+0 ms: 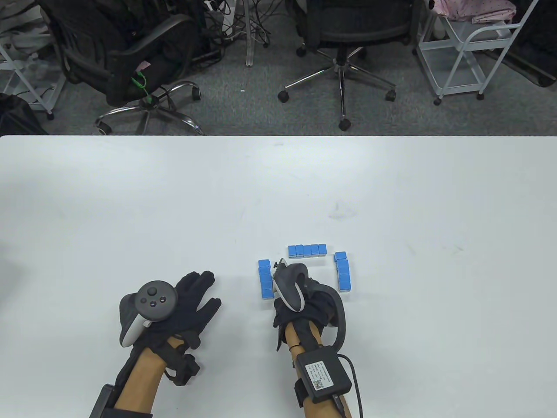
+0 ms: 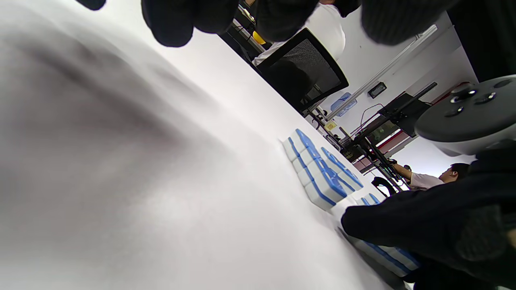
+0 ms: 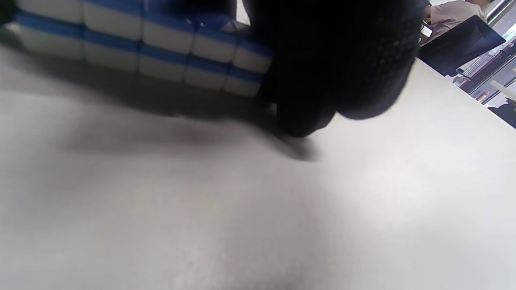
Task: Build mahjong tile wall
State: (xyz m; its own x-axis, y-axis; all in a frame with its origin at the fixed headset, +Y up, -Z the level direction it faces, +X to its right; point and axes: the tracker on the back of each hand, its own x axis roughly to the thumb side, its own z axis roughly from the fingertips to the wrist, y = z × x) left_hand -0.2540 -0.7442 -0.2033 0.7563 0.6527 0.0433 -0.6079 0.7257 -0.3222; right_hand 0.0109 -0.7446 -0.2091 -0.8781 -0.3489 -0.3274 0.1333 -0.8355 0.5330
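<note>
Two gloved hands at the near edge of the white table (image 1: 130,196). Left hand (image 1: 191,300) flat and idle, fingers straight and spread, holding nothing, well apart from the tiles. Right hand (image 1: 300,291) tipped on its side inside the little enclosure of blue-backed tiles, close against the left row (image 1: 265,280); fingers hidden under the tracker and the glove, so cannot tell whether curled round a tile or merely pushing.

Three sides of the wall already standing: left row, far row (image 1: 307,250) and right row (image 1: 342,271), each two tiles high as seen in the wrist views, white bodies under blue backs. Near side open, toward the person. Top tile of the right row sitting slightly askew at its far end.

Step in hand, by judgement: squaring up the left row from within. Next move probably calls for a light, even push along the row's length, no lifting, fingers low enough to shift both layers together, then closing or tidying the corners. Risk: toppling the upper layer.
</note>
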